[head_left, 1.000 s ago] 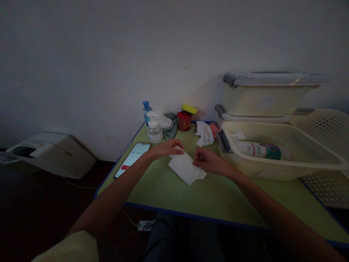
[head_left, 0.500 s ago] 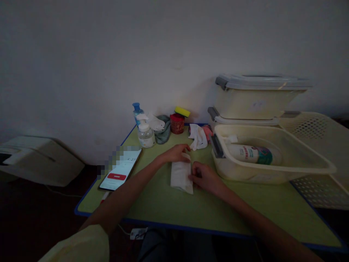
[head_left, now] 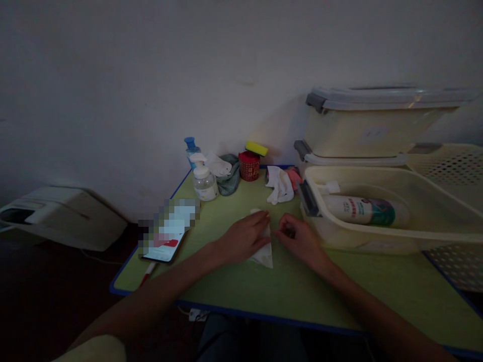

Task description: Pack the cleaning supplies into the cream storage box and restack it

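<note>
While the left hand is lying palm down over the folded white sheet, its grip is staying fairly wide, thumb and fingers standing apart on the sheet. The right hand is hovering or resting just beside the sheet's right side, its grip narrow and curled; whether it is pinching anything, one cannot tell. Both are working over a pale green table with a blue edge. Left of the left grip, a lit phone is lying near the table's edge. Beyond that grip, a pump bottle, a grey-green cloth and a red basket are standing or lying by the wall. Right of the right grip, an open tub is holding a white bottle on its side. The plain wall is rising dimly behind, and a white bin is sitting far left of both grips, above dark floor.
</note>
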### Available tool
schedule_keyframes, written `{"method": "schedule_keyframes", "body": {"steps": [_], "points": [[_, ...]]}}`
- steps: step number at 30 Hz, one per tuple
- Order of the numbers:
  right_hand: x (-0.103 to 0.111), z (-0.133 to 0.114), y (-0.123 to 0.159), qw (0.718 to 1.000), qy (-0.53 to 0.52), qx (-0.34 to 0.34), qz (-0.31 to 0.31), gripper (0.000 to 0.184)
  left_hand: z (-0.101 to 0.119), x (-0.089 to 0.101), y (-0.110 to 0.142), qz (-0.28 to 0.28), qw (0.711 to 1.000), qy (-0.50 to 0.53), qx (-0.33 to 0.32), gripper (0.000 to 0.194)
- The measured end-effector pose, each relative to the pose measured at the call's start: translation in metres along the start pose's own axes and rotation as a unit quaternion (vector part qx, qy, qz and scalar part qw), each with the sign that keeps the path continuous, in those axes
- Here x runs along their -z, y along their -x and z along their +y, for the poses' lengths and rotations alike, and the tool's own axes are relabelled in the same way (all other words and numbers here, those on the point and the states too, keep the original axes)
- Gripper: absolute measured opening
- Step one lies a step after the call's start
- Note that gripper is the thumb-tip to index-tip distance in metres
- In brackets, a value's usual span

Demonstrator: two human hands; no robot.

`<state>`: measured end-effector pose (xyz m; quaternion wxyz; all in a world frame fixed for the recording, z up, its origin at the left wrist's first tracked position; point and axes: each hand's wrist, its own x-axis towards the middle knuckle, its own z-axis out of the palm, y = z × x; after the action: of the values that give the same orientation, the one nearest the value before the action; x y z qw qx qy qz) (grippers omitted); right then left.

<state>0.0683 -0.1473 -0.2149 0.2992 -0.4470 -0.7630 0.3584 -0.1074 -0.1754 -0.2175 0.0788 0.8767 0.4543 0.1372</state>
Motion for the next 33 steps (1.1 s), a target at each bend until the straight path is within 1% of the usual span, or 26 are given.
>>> {"method": "schedule_keyframes", "body": {"steps": [3, 6, 16, 27, 33], "points": [[0.001, -0.001, 0.001, 1.000, 0.010, 0.002, 0.013, 0.013, 0.001, -0.006, 0.001, -0.024, 0.999, -0.020, -0.011, 0.053], [0.002, -0.001, 0.001, 1.000, 0.027, 0.001, 0.014, 0.013, 0.000, -0.010, 0.002, -0.034, 0.999, -0.032, -0.018, 0.054], [-0.002, 0.003, 0.000, 1.000, 0.026, 0.007, -0.010, 0.013, -0.004, -0.018, 0.005, -0.054, 0.997, -0.045, -0.026, 0.057], [0.000, 0.005, 0.000, 0.999, 0.049, 0.003, -0.017, 0.012, -0.002, -0.019, 0.005, -0.051, 0.997, -0.046, -0.022, 0.053], [0.000, 0.005, 0.000, 0.998, 0.059, 0.002, -0.032, 0.010, -0.002, -0.020, 0.006, -0.045, 0.998, -0.034, -0.018, 0.057]]}}
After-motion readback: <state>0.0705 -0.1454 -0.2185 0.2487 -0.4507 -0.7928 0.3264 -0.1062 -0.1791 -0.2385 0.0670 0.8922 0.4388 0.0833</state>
